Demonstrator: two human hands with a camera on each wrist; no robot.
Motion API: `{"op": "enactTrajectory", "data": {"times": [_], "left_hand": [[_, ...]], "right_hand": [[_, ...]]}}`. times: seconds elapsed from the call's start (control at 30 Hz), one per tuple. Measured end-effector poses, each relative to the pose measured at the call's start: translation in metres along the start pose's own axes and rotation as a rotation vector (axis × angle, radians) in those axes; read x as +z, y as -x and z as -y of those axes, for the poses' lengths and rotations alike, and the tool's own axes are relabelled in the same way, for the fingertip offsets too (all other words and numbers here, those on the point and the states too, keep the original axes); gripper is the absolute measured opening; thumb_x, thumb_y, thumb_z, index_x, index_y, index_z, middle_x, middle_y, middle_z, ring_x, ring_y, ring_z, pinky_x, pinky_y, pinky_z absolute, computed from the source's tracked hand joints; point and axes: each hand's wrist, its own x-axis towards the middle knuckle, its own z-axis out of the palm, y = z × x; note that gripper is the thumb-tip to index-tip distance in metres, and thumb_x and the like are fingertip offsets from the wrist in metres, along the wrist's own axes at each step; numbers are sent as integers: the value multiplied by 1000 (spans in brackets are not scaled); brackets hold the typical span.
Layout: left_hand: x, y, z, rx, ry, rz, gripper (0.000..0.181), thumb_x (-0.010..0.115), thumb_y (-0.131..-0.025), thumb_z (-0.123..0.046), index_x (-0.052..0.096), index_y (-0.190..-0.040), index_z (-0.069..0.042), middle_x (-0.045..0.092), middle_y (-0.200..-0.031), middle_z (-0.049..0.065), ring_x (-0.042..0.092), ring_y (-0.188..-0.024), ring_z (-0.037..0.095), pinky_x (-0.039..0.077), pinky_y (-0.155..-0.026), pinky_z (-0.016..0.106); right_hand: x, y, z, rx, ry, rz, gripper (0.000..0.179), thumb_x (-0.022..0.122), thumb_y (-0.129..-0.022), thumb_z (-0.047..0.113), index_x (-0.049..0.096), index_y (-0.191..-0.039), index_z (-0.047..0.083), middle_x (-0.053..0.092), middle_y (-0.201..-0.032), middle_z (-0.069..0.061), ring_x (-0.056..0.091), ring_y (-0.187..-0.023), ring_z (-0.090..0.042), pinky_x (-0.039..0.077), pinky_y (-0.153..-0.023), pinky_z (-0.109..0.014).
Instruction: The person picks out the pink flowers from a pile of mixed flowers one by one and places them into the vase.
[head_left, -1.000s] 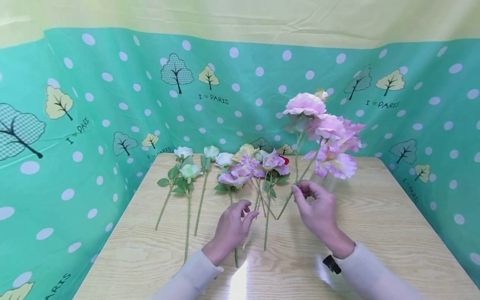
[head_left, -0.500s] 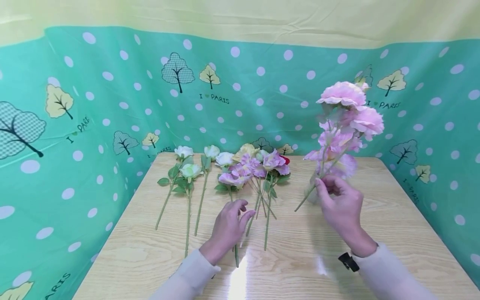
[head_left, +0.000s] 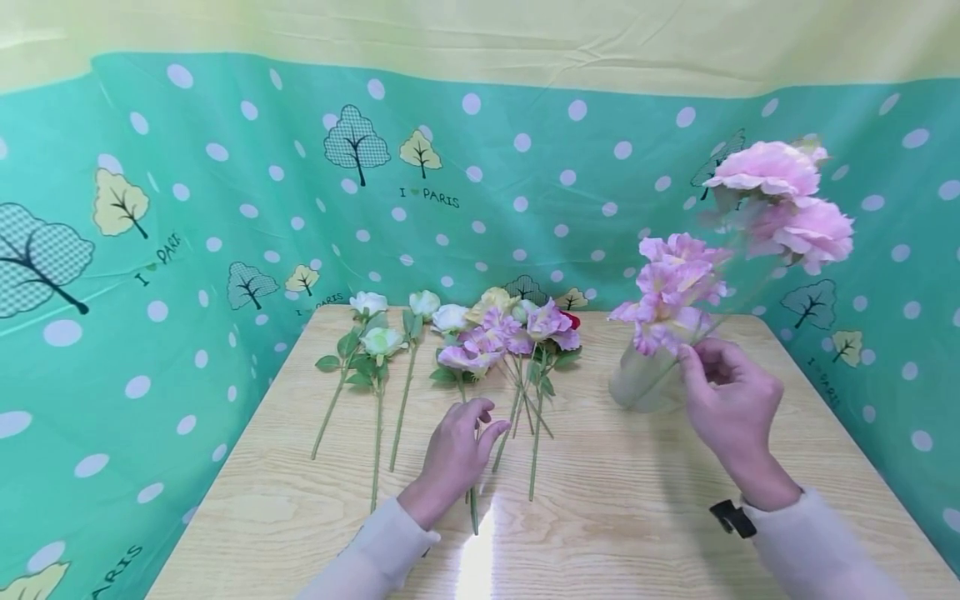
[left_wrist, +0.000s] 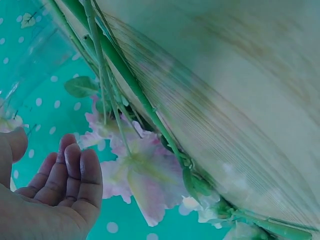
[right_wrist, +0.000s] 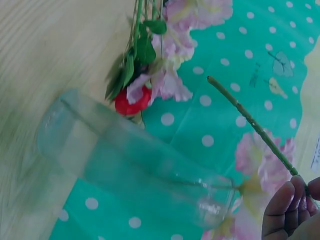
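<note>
I see the pink flower (head_left: pixel 798 229) at upper right of my head feed, blooms above the right hand (head_left: pixel 733 404), whose fingers pinch its stem (right_wrist: pixel 252 125). Left of them stands a clear vase (head_left: pixel 632 387) (mauve blossoms (head_left: pixel 671 287) at its mouth). Lower centre: the left hand (head_left: pixel 456 444), fingers relaxed, over the worktop (head_left: pixel 600 508).

- head view: we barely get the red flower (head_left: pixel 574 319)
- clear vase (head_left: pixel 628 385): rim's hidden from us there
- right wrist view crops the right hand (right_wrist: pixel 286 216)
</note>
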Motion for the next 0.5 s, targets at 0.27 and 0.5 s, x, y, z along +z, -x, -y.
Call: {"op": "enactTrajectory", "data": {"times": [0.27, 0.5], "left_hand": [[-2, 0, 1, 2, -28, -8, 31, 77, -93, -24, 67, -115, -4, 69, -95, 6, 58, -78, 15, 53, -64, 27], [-2, 0, 2, -6, -48, -7, 30, 76, -94, -26, 67, -115, -5, 68, -95, 5, 58, -78, 14, 51, -62, 26]], "right_hand": [[-16, -13, -9, 76, 20, -54, 10, 76, -88, -1, 72, -84, -9, 62, -71, 19, 54, -58, 7, 43, -57, -6], [-25, -28, -14, 133, 62, -126, 14, 75, -89, 4, 74, -85, -10, 60, -71, 26, 53, -57, 9, 42, -58, -6]]}}
